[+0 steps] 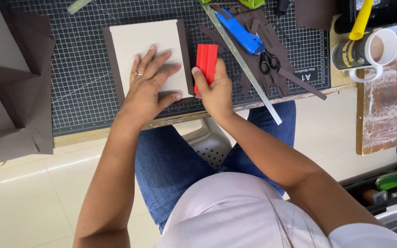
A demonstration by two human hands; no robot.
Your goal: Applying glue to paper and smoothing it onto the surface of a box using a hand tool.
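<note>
A cream board (145,43) is pressed flat by the spread left hand (149,87); a red tool (206,62) is gripped by the right hand (213,89).

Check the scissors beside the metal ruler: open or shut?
Shut. The scissors lie on brown paper strips with both black handle loops side by side; the blades themselves are hard to see.

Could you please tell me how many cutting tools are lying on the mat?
2: a blue utility knife beside the metal ruler, and black scissors on brown strips; others may be hidden.
</note>
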